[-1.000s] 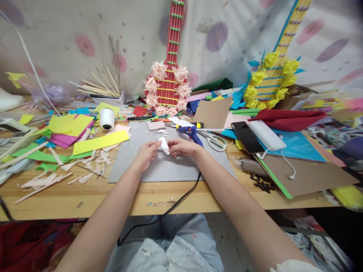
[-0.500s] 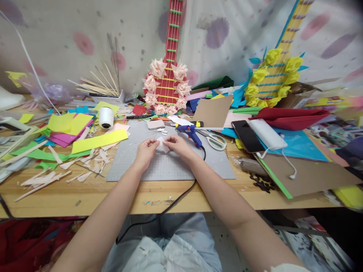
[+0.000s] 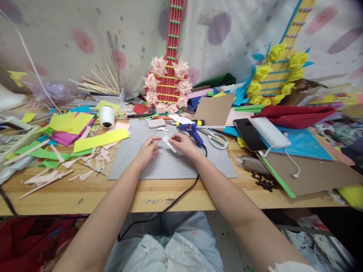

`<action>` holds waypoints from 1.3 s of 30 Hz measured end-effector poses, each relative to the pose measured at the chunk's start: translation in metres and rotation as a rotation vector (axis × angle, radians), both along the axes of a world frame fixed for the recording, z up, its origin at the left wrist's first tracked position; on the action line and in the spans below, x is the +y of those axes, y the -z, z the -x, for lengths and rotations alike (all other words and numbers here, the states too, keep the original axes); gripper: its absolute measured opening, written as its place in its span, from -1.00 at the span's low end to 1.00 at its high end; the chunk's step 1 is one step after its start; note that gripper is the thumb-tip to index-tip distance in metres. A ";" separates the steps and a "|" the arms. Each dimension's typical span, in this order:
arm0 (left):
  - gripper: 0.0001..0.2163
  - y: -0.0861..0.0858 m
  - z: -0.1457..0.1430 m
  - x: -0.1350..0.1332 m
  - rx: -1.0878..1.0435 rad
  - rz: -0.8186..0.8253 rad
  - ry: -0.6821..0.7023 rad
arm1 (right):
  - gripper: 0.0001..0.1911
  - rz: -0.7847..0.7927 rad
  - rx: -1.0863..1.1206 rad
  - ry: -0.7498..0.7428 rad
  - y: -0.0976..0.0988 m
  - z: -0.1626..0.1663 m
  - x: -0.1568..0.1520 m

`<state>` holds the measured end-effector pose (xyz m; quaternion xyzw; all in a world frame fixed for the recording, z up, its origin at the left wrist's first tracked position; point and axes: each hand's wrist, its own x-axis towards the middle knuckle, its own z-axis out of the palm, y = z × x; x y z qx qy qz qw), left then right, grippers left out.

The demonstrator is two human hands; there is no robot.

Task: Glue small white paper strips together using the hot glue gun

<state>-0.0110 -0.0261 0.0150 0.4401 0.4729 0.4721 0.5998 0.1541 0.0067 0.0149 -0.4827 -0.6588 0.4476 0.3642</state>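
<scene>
Over a grey cutting mat (image 3: 170, 166), my left hand (image 3: 148, 148) and my right hand (image 3: 183, 144) hold a small white paper piece (image 3: 169, 144) between pinched fingertips. The paper is a short folded strip, tilted, with the right fingers gripping its right end and the left fingertips at its left end. Just behind my right hand lies a blue glue gun (image 3: 191, 131), its black cord running off the table edge. Several small white paper bits (image 3: 160, 130) lie on the mat beyond the hands.
Scissors (image 3: 216, 139), a phone (image 3: 249, 134) and a white power bank (image 3: 269, 132) lie to the right. Coloured paper sheets (image 3: 85, 136), paper scraps and a white tape roll (image 3: 107, 116) fill the left. Two paper-flower guitars (image 3: 168, 75) lean on the back wall.
Both hands stayed over the mat and shifted slightly away from me. The white paper piece turned from a squarer shape into a tilted narrow strip between the fingertips.
</scene>
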 end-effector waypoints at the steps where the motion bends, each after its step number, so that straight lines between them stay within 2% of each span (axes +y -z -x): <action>1: -0.80 0.000 0.000 0.000 0.003 -0.008 0.003 | -0.78 0.000 -0.006 0.001 0.000 0.001 0.000; 16: -0.81 0.001 0.001 -0.001 0.022 -0.011 0.051 | -0.76 -0.034 0.020 -0.046 0.003 0.002 -0.001; 27: -0.82 -0.001 0.001 -0.002 0.001 0.005 0.040 | -0.77 -0.032 0.040 -0.055 0.002 0.002 -0.001; 39: -0.83 0.001 -0.001 -0.001 0.036 -0.059 0.012 | -0.77 -0.006 0.052 -0.054 0.001 0.003 -0.002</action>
